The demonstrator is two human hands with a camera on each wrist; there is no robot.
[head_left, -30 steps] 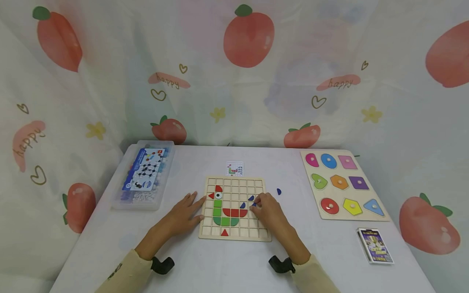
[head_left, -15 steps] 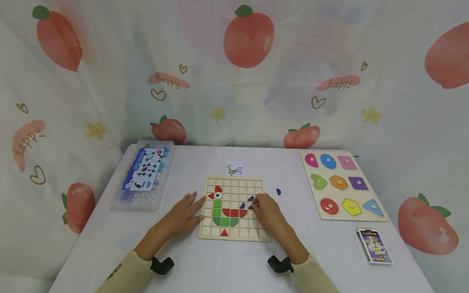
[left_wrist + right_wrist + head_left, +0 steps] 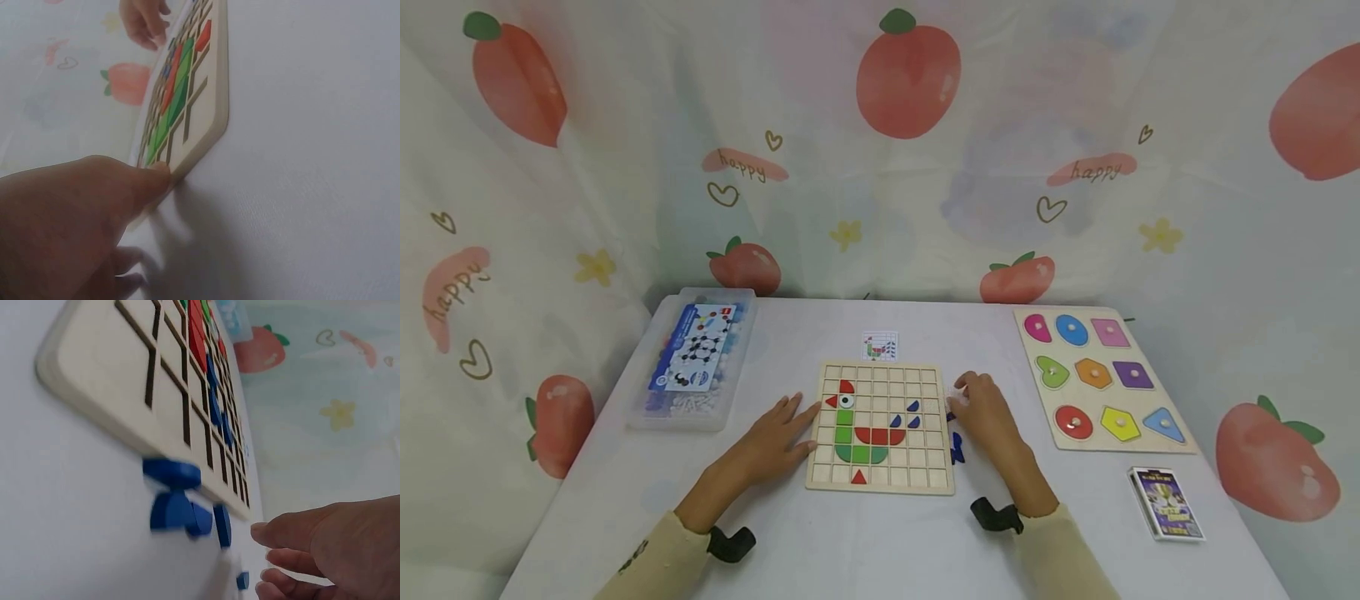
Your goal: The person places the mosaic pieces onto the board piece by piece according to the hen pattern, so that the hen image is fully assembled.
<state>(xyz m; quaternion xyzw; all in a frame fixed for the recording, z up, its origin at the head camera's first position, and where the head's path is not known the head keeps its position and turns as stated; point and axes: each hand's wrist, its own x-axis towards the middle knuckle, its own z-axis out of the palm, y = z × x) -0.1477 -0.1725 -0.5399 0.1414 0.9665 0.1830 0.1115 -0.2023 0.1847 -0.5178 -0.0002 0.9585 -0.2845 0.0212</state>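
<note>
A wooden grid board (image 3: 872,479) lies mid-table, with red, green and blue pieces set in its squares in a bird shape. Three blue half-round pieces (image 3: 913,422) sit at the bird's tail end. At the board's left edge rests my left hand (image 3: 772,442), its thumb (image 3: 153,178) on the rim and its fingers relaxed. My right hand (image 3: 988,417) hovers just right of the board, fingers loosely bent and holding nothing. Beside and below it, several loose blue pieces (image 3: 172,511) lie along the board's right edge. One small blue piece (image 3: 242,580) lies under the fingers.
A small pattern card (image 3: 880,345) lies beyond the board. To the left is a clear plastic box (image 3: 700,367) of small parts. A shape puzzle board (image 3: 1101,433) and a card deck (image 3: 1167,503) lie on the right.
My right hand has moved off the board to the right, above the loose pieces. A blue piece now shows in the square where its fingers were. The left hand stays put.
</note>
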